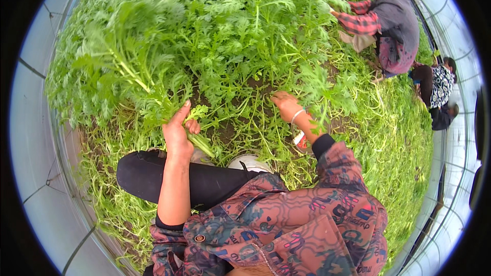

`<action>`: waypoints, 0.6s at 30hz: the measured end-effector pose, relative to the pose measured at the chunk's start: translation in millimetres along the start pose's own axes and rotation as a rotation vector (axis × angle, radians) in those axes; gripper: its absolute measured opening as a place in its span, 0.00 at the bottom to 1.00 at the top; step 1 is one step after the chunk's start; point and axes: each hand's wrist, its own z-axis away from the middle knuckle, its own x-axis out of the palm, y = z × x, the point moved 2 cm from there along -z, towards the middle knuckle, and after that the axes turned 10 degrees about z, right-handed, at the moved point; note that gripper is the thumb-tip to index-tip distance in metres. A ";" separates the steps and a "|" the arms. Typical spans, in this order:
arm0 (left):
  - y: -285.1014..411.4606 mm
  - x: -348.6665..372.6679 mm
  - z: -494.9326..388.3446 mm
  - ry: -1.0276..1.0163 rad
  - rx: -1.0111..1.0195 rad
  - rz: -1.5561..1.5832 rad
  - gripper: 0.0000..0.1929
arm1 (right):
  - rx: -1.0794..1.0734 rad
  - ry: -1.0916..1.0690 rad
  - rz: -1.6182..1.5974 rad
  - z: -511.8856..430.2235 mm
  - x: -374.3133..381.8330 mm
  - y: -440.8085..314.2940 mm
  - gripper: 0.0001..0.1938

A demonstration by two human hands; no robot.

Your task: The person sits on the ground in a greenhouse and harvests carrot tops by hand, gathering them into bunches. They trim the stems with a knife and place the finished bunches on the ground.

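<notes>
My left hand (179,132) is closed around a bundle of leafy green stalks (132,74); the cut ends stick out below my fist and the leaves fan out up and to the left. Over the soil to the right is my right hand (285,104), a pale bracelet on its wrist, at the near edge of the standing feathery-leaved plants (230,27). Its fingers are bent and partly hidden, so whether it holds anything cannot be told. A leafy stalk (326,88) rises beside that wrist.
A white round bucket-like object (250,163) is at my knees. Loose stems (391,153) cover the ground at right. Several people work farther right, the nearest a person in a dark vest (399,27). Plastic sheeting walls (34,99) curve along both sides.
</notes>
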 end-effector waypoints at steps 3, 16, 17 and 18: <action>1.4 -6.3 -0.5 -0.007 0.016 -0.064 0.08 | -0.071 -0.276 0.150 -36.9 20.1 -2.4 0.47; 5.9 -30.8 0.9 0.208 0.027 -0.031 0.10 | -0.190 -0.416 0.080 -76.7 50.4 -5.8 0.45; 5.0 -30.6 0.5 0.203 0.016 -0.027 0.10 | -0.256 -0.427 0.117 -73.6 49.9 -6.7 0.46; 3.9 -29.9 0.4 0.177 0.019 -0.019 0.10 | -0.313 -0.513 0.157 -70.5 50.0 -6.6 0.47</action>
